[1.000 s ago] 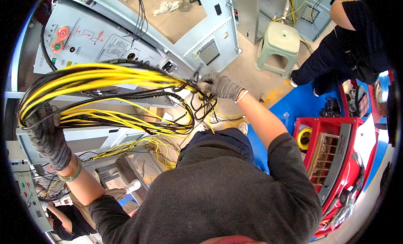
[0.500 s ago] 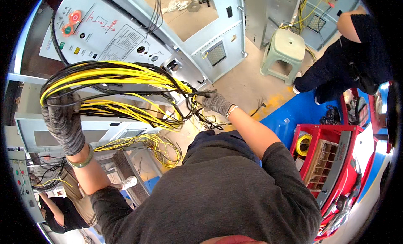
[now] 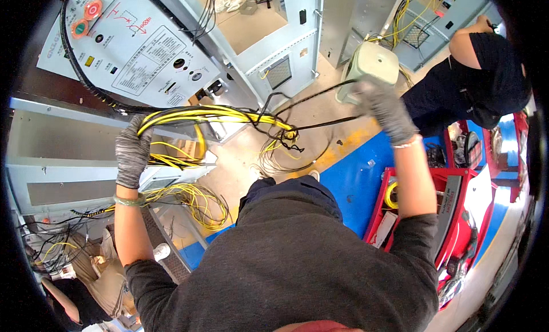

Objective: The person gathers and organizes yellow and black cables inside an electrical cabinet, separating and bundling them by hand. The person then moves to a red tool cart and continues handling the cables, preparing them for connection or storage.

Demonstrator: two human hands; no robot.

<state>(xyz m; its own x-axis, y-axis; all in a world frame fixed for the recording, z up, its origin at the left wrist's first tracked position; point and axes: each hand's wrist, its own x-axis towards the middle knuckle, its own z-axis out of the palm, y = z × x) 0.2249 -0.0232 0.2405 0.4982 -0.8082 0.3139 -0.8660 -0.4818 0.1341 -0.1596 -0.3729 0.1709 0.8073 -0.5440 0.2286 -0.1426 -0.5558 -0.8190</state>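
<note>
One cable bundle in closed left hand | black cables in closed right hand | lettered panel

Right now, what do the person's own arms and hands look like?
The left hand wears a streaked grey glove, with a greenish bangle at the wrist. The right hand, blurred, has a grey glove and a pale bracelet. Both sleeves are short and dark grey.

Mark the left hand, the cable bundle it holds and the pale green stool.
Left hand (image 3: 132, 153), head view: middle of the grey glove.
Cable bundle (image 3: 211, 112), head view: its yellow middle stretch.
Pale green stool (image 3: 373, 62), head view: top of its seat.
</note>
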